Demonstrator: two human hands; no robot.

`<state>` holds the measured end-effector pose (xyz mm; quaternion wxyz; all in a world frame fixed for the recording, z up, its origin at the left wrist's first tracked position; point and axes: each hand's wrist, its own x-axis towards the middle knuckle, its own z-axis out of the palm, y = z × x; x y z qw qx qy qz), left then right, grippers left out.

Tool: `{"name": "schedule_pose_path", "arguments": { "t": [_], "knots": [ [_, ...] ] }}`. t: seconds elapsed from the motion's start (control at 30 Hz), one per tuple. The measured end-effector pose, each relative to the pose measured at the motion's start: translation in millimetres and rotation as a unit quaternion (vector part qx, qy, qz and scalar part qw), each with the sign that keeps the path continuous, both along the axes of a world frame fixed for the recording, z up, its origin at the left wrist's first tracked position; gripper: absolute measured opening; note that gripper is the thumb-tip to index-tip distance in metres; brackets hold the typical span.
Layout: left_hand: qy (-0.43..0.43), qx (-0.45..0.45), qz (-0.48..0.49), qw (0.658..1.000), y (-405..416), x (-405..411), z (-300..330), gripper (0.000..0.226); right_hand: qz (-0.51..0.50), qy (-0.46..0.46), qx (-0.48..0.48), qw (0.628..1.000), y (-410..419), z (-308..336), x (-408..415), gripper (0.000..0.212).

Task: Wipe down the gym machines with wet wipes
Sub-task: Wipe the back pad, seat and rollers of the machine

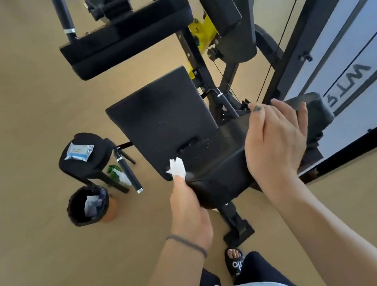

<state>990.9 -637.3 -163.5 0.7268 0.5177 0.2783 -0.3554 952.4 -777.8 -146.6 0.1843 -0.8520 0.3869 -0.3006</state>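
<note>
A black gym machine fills the middle of the view, with a padded seat (164, 114) and a lower black pad (221, 162) in front of me. My left hand (188, 206) pinches a crumpled white wet wipe (176, 168) against the left edge of that lower pad. My right hand (279, 136) lies flat and spread on the pad's right side, holding nothing. A pack of wet wipes (80, 152) lies on a small black stool (87, 158) at the left.
A black bin (87, 206) with used wipes stands on the tan floor by the stool, next to a green spray bottle (117, 173) and a black handle bar (128, 173). More black pads (129, 40) and a yellow frame part (203, 31) lie beyond. A dark-framed panel (357, 62) runs along the right.
</note>
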Motion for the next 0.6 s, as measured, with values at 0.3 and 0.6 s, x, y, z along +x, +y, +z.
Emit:
{"name": "schedule_pose_path", "arguments": {
  "t": [0.3, 0.6],
  "knots": [
    [-0.023, 0.057, -0.028, 0.998, 4, 27, 15, 0.029, 0.029, 0.027, -0.020, 0.999, 5, 15, -3, 0.064],
    [-0.129, 0.256, -0.391, 0.875, 11, 29, 44, 0.039, 0.141, 0.059, -0.028, 0.988, -20, 26, -14, 0.051]
  ]
}}
